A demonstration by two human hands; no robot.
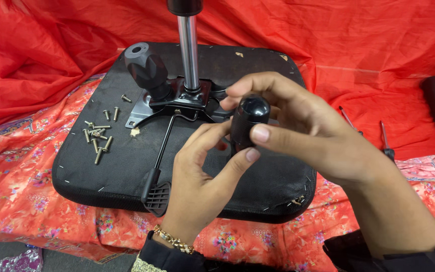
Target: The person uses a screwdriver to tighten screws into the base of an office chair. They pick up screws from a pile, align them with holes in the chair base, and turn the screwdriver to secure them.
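Note:
Both my hands hold a small black rounded plastic cap (pixel 248 117) above an upturned black chair seat (pixel 106 166). My left hand (pixel 200 176) pinches its lower part from below, thumb against the side. My right hand (pixel 298 126) wraps its top from the right, fingers curled over it. Bolted to the seat is a black metal mechanism plate (pixel 177 100) with a chrome gas cylinder (pixel 190 50) rising from it, a large black knob (pixel 146 68) on its left, and a thin lever (pixel 163 151) ending in a black paddle.
Several loose brass screws (pixel 96 136) lie on the seat's left part. Two screwdrivers (pixel 386 143) rest on the red cloth (pixel 51 45) at the right. A patterned red fabric covers the surface beneath. A dark object with a grey cable sits at the far right edge.

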